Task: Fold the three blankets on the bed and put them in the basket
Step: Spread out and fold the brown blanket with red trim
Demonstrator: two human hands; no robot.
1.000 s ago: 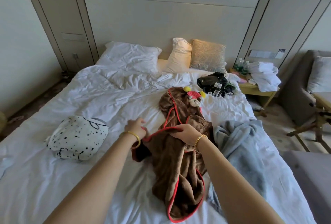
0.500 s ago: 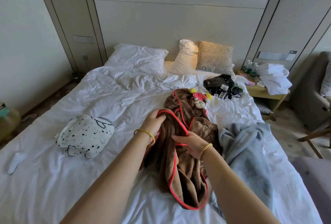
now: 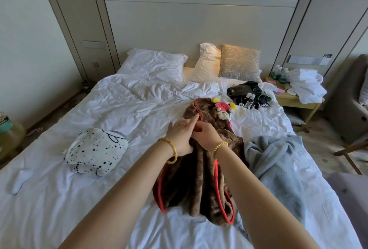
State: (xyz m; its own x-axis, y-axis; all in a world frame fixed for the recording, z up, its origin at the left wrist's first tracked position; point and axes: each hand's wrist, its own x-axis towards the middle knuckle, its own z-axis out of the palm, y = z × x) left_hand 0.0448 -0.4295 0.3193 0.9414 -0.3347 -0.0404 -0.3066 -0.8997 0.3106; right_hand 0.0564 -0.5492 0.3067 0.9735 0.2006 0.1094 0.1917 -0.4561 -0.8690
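A brown blanket (image 3: 197, 179) with red trim and a plush monkey head lies bunched lengthwise in the middle of the white bed (image 3: 139, 113). My left hand (image 3: 180, 136) and my right hand (image 3: 206, 134) meet over its upper part, both pinching the red-edged fabric. To the left sits a folded white blanket with black spots (image 3: 95, 150). A crumpled grey-blue blanket (image 3: 278, 167) lies right of the brown one. No basket is in view.
Pillows (image 3: 155, 63) and a patterned cushion (image 3: 239, 62) line the headboard. Black electronics with cables (image 3: 248, 94) lie at the bed's far right. A bedside table (image 3: 294, 100) holds white towels and bottles. A small white sock (image 3: 19, 181) lies at the left.
Both hands have moved up the brown blanket and come together, gathering its red-trimmed edge. The blanket's lower part is now narrower and more bunched.
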